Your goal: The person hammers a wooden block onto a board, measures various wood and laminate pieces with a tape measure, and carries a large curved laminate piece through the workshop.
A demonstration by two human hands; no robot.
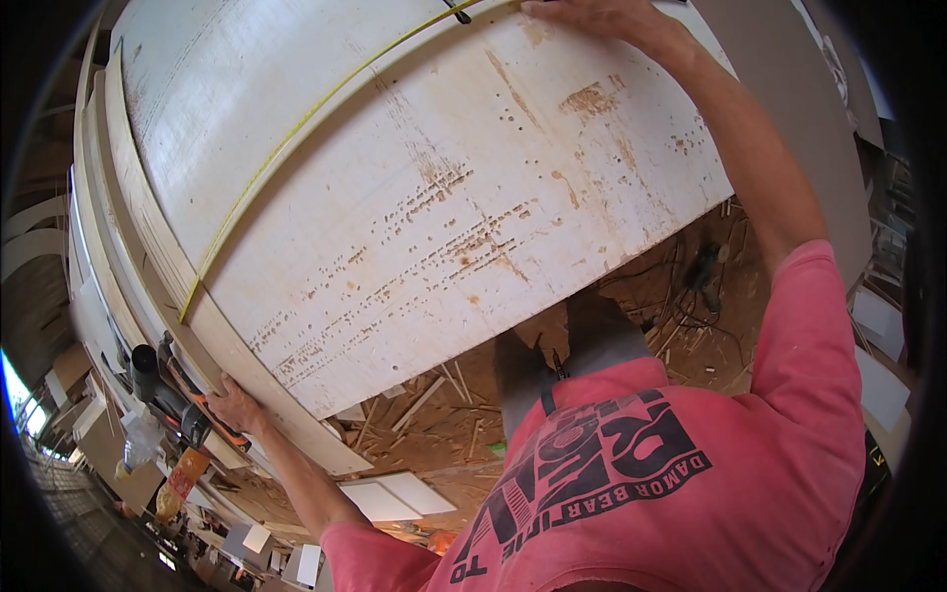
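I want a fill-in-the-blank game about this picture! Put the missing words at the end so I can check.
1. The long, thin measuring tape running across the scuffed white board is coloured ____.
2. The short-sleeved shirt with black printing is ____.
3. The bare hand nearest the black-and-orange tools is the person's ____ one.
4. The person's right hand shows near the picture's ____ edge, not the bottom one.

Missing words: yellow; pink; left; top.
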